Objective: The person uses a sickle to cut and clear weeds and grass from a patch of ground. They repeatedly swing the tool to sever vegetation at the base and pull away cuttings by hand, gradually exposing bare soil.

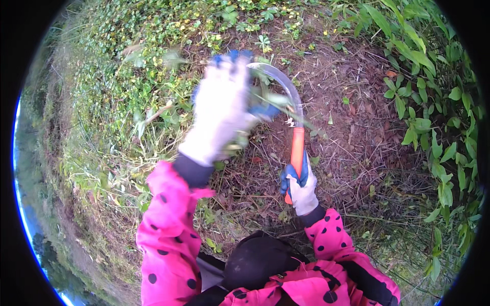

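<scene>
My right hand (300,185), in a white and blue work glove, is closed around the orange handle of a sickle (298,149). The sickle's curved metal blade points up and bends left, its tip close to my other hand. My left hand (224,99), gloved alike, is blurred by motion above the ground, left of the blade. Green leaves and stems (264,95) show beside its fingers and across the blade; whether the fingers grip them cannot be made out.
Low leafy ground cover (115,65) grows at the upper left. Bare soil with dry stalks (344,114) lies right of the sickle. A leafy bush (425,95) stands along the right side. My dark-clad knee (256,260) is at the bottom.
</scene>
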`<control>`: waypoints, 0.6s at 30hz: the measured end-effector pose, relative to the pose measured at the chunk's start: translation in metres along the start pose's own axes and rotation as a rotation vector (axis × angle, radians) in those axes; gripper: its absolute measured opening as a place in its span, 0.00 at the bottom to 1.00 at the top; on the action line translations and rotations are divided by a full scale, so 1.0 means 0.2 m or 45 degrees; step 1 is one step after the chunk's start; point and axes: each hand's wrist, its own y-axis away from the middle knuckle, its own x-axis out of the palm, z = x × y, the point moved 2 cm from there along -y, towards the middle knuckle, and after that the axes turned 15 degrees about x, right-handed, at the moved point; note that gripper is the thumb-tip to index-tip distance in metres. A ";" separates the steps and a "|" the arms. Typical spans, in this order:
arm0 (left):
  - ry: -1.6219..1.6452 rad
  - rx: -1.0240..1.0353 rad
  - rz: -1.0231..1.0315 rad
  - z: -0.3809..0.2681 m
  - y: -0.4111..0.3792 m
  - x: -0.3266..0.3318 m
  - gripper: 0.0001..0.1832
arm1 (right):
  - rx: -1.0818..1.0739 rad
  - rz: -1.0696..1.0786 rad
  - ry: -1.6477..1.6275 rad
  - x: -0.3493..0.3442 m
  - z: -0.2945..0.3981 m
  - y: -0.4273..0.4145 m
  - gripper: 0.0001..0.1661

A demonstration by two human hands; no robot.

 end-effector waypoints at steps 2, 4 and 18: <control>-0.183 0.152 0.545 -0.13 0.08 0.26 0.58 | 0.073 -0.029 -0.022 -0.02 -0.05 0.05 0.42; -0.582 0.353 0.722 -0.10 0.30 0.55 0.55 | 0.050 -0.037 -0.074 -0.04 -0.07 0.08 0.41; -0.221 0.055 0.566 0.22 0.37 0.35 0.23 | 0.007 -0.082 0.911 -0.44 -0.48 0.42 0.39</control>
